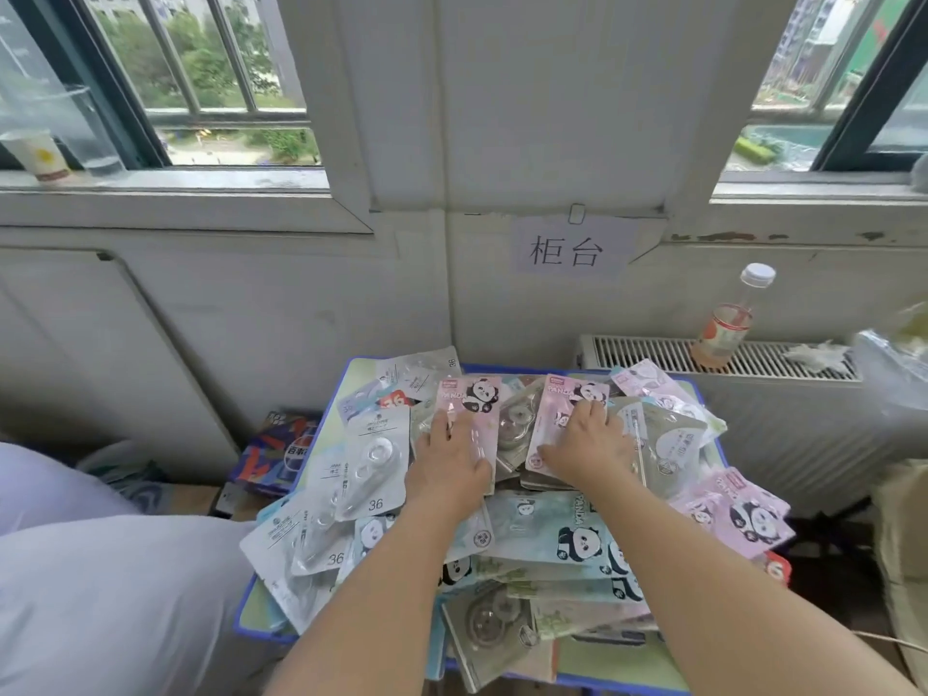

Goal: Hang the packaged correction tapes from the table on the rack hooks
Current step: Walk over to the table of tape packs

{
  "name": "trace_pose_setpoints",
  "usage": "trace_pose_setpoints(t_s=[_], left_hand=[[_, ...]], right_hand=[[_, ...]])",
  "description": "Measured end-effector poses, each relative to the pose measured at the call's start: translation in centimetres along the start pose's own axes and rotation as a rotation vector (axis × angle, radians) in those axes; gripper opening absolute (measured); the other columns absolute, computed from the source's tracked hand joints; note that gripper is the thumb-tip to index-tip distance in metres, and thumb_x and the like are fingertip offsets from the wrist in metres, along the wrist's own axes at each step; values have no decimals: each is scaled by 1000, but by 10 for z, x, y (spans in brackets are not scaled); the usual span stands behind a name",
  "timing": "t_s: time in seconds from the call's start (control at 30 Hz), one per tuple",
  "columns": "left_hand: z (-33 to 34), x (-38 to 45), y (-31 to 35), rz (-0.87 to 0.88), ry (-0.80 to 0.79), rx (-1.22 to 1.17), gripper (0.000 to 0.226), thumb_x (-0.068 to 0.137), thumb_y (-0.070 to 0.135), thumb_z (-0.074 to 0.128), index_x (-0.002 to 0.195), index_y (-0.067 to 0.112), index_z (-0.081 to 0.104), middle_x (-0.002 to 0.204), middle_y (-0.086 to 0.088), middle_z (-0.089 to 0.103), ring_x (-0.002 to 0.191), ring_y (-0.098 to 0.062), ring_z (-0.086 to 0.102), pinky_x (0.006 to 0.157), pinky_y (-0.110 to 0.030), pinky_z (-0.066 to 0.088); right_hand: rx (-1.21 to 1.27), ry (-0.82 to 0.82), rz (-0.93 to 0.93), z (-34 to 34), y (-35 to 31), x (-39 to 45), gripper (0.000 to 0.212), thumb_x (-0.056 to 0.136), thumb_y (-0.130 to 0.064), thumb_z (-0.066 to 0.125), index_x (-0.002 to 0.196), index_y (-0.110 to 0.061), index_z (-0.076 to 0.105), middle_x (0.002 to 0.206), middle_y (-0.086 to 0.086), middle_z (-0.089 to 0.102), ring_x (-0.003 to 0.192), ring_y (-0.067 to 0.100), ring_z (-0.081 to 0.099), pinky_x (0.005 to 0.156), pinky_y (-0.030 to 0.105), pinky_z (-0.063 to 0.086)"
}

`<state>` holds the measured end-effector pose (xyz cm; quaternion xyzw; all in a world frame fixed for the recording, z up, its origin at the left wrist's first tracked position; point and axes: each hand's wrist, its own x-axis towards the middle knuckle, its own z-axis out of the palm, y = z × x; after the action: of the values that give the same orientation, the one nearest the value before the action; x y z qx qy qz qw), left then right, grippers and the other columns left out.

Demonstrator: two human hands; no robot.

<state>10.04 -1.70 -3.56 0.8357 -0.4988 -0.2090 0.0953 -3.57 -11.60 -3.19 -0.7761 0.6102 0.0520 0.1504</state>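
— Where are the packaged correction tapes [547, 535] found?

— They are heaped loosely over a small blue-edged table [281, 632], overlapping in several layers. Grey-white packs marked 36 are seen at the left, pale teal panda packs in the middle, pink panda packs at the right edge and the far side.

— How are the hands placed?

— The left hand [447, 464] is laid on a pink panda pack [469, 399] at the far side of the heap, fingers extended and spread. The right hand [590, 444] is laid on a second pink panda pack [565, 399] just beside the first, fingers likewise flat. Nothing is seen to be pinched or lifted; both packs are pressed against the heap.

— What is noted around the table?

— A paper sign [567, 248] is clipped to the wall above. A bottle [728, 319] is stood on the radiator [783, 359] at the right. A paper cup [37, 155] is set on the left window sill.
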Motion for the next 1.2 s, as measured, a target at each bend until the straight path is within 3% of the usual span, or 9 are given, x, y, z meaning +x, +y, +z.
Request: trace_pose_setpoints(t_s=[0.17, 0.27, 0.5, 0.6, 0.77, 0.97, 1.2], left_hand=[[-5, -1, 0, 42, 109, -23, 57, 97, 31, 41, 149, 24, 20, 161, -2, 7, 141, -27, 20, 98, -41, 41], [-12, 0, 6, 106, 149, 0, 57, 97, 32, 43, 149, 24, 22, 159, -3, 11, 139, -28, 23, 98, -41, 41], [-17, -3, 47, 257, 153, -11, 59, 96, 33, 45, 149, 21, 24, 159, -3, 9, 136, -30, 27, 97, -42, 41], [-10, -12, 73, 340, 137, -4, 61, 97, 38, 43, 151, 24, 18, 160, -1, 6, 138, -30, 26, 100, -44, 42], [14, -45, 121, 469, 108, 3, 64, 97, 41, 42, 153, 25, 16, 161, 2, 3, 141, -30, 27, 99, -45, 43], [57, -116, 174, 622, 4, 35, 68, 97, 43, 45, 155, 27, 13, 163, 0, 2, 147, -29, 14, 113, -43, 28], [114, -214, 238, 891, -118, 47, 66, 96, 38, 47, 154, 24, 18, 160, -2, 11, 133, -30, 31, 107, -38, 33]], right_hand=[[118, 64, 45, -6, -2, -6, 80, 91, -41, 60, 147, -3, 16, 158, 16, 6, 133, 40, 36, 103, 44, 37], [180, 110, 78, -14, 4, -15, 78, 92, -37, 61, 145, -2, 17, 159, 14, 5, 127, 40, 44, 94, 42, 41], [187, 197, 216, -33, 48, -50, 78, 93, -41, 58, 146, -3, 15, 158, 16, 10, 128, 39, 43, 93, 43, 45], [216, 237, 282, -40, 76, -72, 72, 92, -39, 59, 143, -5, 20, 154, 14, 19, 126, 36, 42, 93, 44, 44], [214, 271, 392, -40, 128, -124, 69, 93, -38, 57, 143, -7, 21, 154, 8, 16, 126, 34, 38, 93, 40, 42], [264, 317, 561, -26, 198, -210, 63, 94, -30, 47, 148, -13, 20, 156, 7, 13, 127, 35, 34, 99, 39, 37], [328, 376, 817, -1, 273, -326, 58, 94, -27, 47, 147, -16, 25, 155, 4, 14, 129, 32, 33, 99, 38, 38]])
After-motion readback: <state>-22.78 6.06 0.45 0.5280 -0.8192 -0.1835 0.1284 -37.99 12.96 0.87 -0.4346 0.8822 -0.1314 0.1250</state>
